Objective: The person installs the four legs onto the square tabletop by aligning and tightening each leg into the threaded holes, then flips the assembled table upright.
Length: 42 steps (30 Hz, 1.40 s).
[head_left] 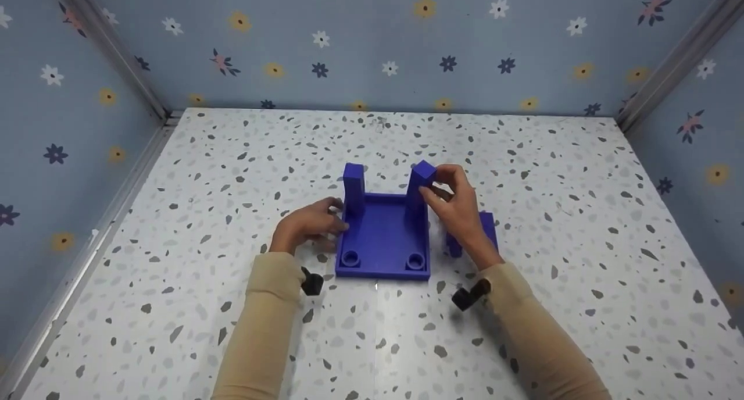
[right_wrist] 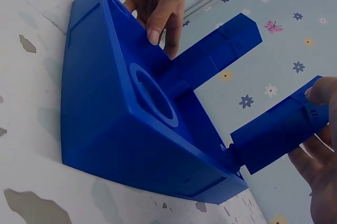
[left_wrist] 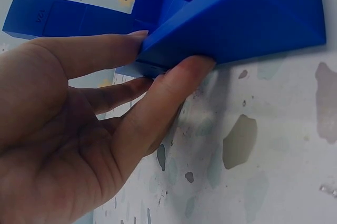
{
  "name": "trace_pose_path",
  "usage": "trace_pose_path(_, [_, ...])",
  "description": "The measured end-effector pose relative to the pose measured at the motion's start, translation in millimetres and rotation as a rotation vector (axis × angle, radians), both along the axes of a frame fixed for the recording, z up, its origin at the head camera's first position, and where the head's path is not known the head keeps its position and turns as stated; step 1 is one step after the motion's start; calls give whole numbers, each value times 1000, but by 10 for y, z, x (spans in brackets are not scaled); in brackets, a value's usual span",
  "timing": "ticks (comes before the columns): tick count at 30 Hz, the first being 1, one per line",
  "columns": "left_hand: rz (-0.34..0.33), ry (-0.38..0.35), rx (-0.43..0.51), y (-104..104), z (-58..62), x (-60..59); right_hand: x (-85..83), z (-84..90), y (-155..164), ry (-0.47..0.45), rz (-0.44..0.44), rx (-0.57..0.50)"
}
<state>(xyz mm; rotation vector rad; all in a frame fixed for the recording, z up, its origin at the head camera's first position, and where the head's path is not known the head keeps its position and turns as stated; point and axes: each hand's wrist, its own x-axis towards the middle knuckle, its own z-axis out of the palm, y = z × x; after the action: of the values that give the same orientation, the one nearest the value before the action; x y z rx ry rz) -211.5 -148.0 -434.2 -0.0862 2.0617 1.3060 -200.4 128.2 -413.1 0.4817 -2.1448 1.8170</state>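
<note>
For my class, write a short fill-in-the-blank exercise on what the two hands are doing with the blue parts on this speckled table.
1. The right hand pinches the top of a blue ____ standing at the tray's far right corner.
2. The left hand touches the ____ side of the blue tray.
3. The tray's near edge has ____ empty round sockets.
4. A spare blue piece lies on the table beside the right ____.

Missing words: post; left; two; hand

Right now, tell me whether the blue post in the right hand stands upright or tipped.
Tipped slightly. The right hand pinches the top of the blue post, which leans left of vertical above the blue base.
</note>
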Motion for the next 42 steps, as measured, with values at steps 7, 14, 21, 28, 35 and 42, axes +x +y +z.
trace_pose_path(7, [3, -6, 6, -8, -1, 7, -68, -78, 12, -29, 2, -26])
trace_pose_path(14, [-3, -4, 10, -11, -7, 7, 4, 115, -17, -82, -32, -17])
trace_pose_path(21, [12, -4, 21, 7, -17, 9, -208, -84, 48, -116, 26, -102])
trace_pose_path(28, [5, 4, 7, 7, -21, 9, -254, -107, 72, -191, 123, -170])
trace_pose_path(35, [-9, 3, 7, -3, -18, 4, -292, -78, 83, -266, 254, -278])
trace_pose_path(42, [1, -3, 5, -9, -14, -9, -309, -81, 89, -239, 277, -267])
